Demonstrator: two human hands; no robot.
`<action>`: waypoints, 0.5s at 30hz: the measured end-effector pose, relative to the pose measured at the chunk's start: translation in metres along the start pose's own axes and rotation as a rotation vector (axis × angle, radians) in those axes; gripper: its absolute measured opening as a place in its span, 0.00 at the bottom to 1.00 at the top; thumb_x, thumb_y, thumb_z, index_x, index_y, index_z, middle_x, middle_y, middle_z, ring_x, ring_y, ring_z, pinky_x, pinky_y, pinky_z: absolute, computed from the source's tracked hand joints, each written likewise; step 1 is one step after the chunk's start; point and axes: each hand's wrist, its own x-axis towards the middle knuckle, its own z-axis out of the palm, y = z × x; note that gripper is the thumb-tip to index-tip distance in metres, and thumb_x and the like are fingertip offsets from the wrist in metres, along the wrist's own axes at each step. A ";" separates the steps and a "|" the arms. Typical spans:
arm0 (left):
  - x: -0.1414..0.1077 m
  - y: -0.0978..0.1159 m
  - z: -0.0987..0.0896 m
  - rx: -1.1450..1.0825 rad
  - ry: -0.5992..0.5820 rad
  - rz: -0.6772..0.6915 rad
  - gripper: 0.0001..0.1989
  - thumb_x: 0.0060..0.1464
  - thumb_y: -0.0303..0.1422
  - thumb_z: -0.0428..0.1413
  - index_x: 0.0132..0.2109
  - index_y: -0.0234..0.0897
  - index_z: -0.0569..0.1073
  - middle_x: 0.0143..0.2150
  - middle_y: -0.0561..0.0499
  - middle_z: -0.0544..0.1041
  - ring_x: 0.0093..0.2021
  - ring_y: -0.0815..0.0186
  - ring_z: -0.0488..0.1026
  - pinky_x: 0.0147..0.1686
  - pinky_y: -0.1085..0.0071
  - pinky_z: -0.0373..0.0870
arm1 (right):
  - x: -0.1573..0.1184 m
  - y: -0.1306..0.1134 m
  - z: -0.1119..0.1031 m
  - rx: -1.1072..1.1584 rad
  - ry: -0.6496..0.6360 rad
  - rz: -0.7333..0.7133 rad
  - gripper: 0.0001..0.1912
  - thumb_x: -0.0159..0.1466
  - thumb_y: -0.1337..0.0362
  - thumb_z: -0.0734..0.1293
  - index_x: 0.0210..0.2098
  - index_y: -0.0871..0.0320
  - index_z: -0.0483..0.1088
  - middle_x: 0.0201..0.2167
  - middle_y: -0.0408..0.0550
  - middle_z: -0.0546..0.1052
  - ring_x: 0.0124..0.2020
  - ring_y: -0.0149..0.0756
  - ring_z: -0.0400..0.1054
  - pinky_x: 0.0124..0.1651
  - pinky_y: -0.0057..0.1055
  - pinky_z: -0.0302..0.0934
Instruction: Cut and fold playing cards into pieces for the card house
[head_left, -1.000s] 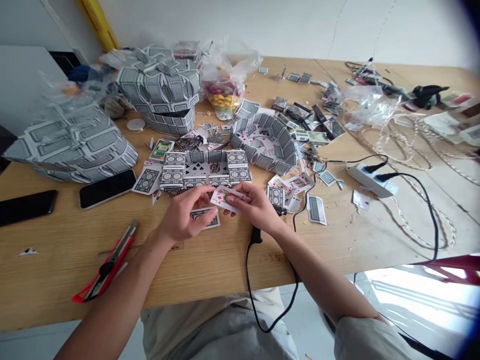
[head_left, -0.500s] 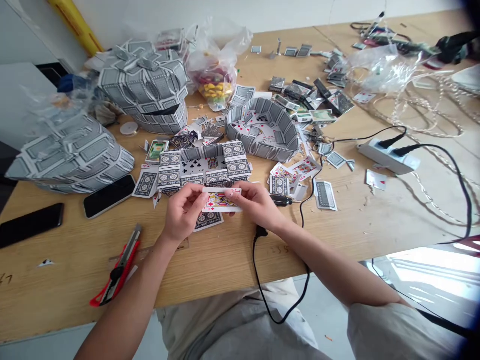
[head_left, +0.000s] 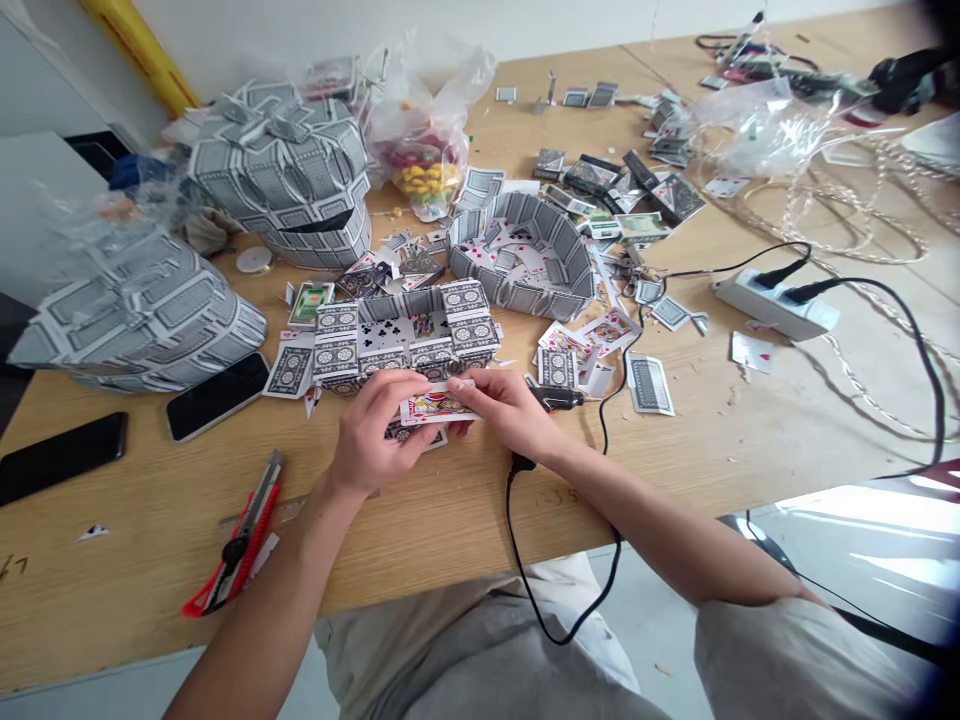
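Note:
Between my two hands is a face-up playing card with a red-and-yellow court figure, held just in front of a small box built of playing cards. My right hand pinches its right end, thumb on top. The fingers of my left hand lie along its far edge at the left, the thumb near its close edge. Partly hidden under the hands, a patterned card lies face down on the table. Beside my right hand rests a black corded tool, its kind unclear.
Behind the box stands an angular card-built tray. Large card-covered shapes fill the back left. A red utility knife and two phones lie left. Loose cards, a power strip and rope lie right.
My left hand has shifted its hold: its fingers now stretch along the card's far edge, and the thumb has come off the card's face. My right hand keeps its pinch.

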 end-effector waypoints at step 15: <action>-0.007 0.005 0.005 -0.386 0.080 -0.563 0.10 0.66 0.36 0.64 0.51 0.38 0.78 0.34 0.54 0.81 0.26 0.72 0.76 0.26 0.78 0.75 | 0.002 0.008 0.003 0.108 0.074 -0.150 0.19 0.67 0.49 0.78 0.47 0.57 0.84 0.43 0.51 0.87 0.41 0.38 0.80 0.46 0.34 0.73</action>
